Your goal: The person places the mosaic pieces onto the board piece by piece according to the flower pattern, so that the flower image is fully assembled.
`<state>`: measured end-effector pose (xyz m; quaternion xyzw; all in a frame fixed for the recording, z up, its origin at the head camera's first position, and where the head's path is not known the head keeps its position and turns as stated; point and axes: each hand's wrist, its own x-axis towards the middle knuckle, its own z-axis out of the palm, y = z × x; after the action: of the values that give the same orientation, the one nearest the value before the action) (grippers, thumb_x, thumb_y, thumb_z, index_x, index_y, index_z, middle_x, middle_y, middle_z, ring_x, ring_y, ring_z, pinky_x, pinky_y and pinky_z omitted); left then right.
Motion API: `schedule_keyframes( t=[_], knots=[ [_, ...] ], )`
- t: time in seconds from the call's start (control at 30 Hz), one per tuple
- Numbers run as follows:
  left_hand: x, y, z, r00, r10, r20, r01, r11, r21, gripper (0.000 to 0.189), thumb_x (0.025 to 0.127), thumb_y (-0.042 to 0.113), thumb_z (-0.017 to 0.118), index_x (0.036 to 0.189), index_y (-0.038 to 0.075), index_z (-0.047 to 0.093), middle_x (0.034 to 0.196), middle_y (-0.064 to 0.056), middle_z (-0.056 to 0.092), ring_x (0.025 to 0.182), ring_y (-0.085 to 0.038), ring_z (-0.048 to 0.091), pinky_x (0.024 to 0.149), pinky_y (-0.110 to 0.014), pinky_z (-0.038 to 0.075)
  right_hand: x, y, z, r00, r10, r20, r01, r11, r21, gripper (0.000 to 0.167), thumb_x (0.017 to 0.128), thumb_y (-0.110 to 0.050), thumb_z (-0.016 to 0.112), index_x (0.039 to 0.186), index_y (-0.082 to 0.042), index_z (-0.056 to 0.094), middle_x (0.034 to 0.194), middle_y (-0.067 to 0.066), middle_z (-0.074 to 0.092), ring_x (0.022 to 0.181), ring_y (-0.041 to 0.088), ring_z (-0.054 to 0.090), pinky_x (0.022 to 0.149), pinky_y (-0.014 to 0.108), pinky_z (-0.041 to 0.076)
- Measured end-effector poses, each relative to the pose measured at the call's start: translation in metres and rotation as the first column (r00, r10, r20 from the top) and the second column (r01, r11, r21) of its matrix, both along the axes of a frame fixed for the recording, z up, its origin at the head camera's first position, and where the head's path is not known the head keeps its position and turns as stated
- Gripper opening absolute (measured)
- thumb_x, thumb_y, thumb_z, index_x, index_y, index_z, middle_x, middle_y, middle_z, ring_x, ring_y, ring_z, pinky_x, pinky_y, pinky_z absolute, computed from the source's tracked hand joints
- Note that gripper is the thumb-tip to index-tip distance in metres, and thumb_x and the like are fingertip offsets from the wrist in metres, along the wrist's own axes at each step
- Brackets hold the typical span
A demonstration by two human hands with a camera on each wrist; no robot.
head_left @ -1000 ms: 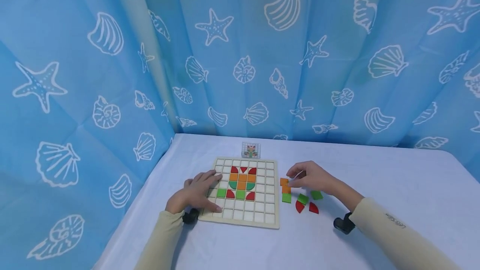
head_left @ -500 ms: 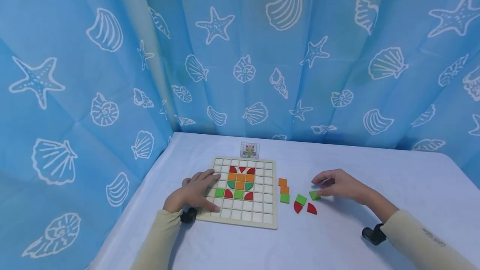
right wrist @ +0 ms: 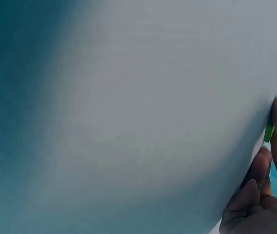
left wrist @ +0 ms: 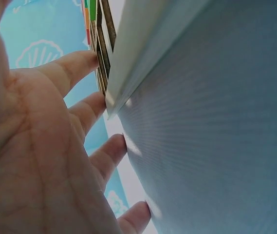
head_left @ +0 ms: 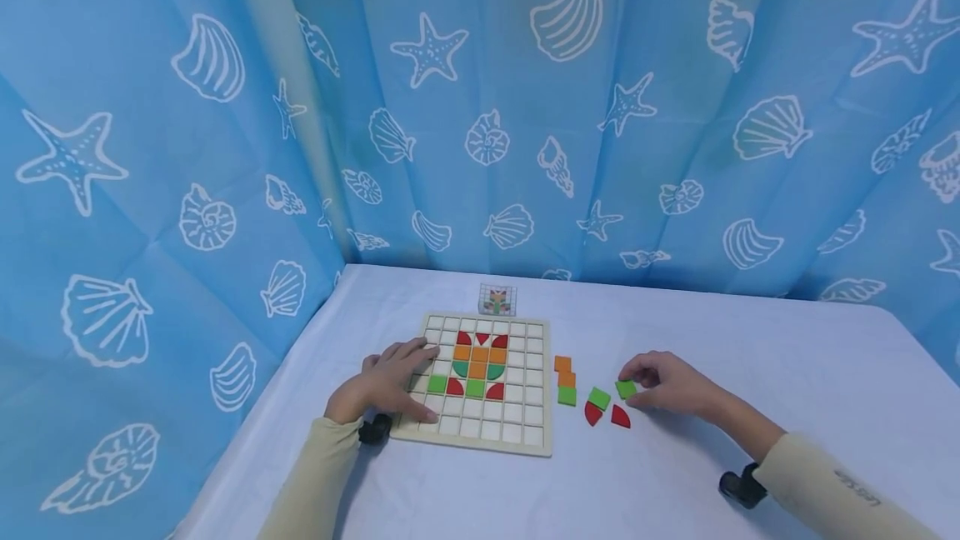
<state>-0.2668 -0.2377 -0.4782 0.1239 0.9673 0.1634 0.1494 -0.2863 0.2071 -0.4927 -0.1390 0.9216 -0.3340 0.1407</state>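
A square pale grid board [head_left: 545, 432] lies on the table, with a flower-like pattern of red, orange and green tiles in its middle. My left hand [head_left: 384, 386] rests with spread fingers over the board's left edge; in the left wrist view the fingertips [left wrist: 90, 59] touch the frame and the cloth. To the board's right, my right hand [head_left: 667, 382] pinches a green square tile [head_left: 625, 389] between thumb and fingers, low at the tabletop. In the right wrist view that green tile [right wrist: 269, 131] shows partly, between the thumb and fingers.
Orange tiles [head_left: 562, 364] and a green tile [head_left: 567, 396] form a column beside the board. Another green tile [head_left: 599, 398] and red quarter-round tiles [head_left: 621, 416] lie nearby. A small pattern card [head_left: 497, 300] stands behind the board. A blue shell-print curtain [head_left: 510, 107] backs the table.
My right hand has moved right, from the orange tiles to the far green tile, and its fingers have closed on it. The left hand stays on the board.
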Motion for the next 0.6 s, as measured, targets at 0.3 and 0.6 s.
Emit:
schedule_keyframes(
  t=[0.3, 0.6],
  knots=[
    [0.0, -0.001, -0.002, 1.0, 0.006, 0.004, -0.006, 1.0, 0.007, 0.105, 0.068, 0.055, 0.085, 0.155, 0.025, 0.033, 0.163, -0.005, 0.025, 0.148, -0.034, 0.021, 0.111, -0.067, 0.021, -0.006, -0.01, 0.003, 1.0, -0.002, 0.03, 0.001, 0.999, 0.033, 0.027, 0.078, -0.011, 0.082, 0.099, -0.01, 0.066, 0.085, 0.005, 0.054, 0.083, 0.02, 0.05, 0.07, 0.03, 0.049],
    [0.0, 0.001, 0.0, 1.0, 0.004, -0.001, -0.004, 1.0, 0.001, 0.105, 0.068, 0.054, 0.085, 0.155, 0.026, 0.033, 0.163, -0.005, 0.025, 0.148, -0.035, 0.021, 0.111, -0.068, 0.021, -0.014, -0.014, 0.006, 0.997, -0.019, 0.079, 0.011, 0.995, 0.096, 0.027, 0.079, -0.012, 0.08, 0.097, -0.012, 0.06, 0.083, 0.006, 0.052, 0.082, 0.02, 0.049, 0.067, 0.032, 0.045]
  ],
)
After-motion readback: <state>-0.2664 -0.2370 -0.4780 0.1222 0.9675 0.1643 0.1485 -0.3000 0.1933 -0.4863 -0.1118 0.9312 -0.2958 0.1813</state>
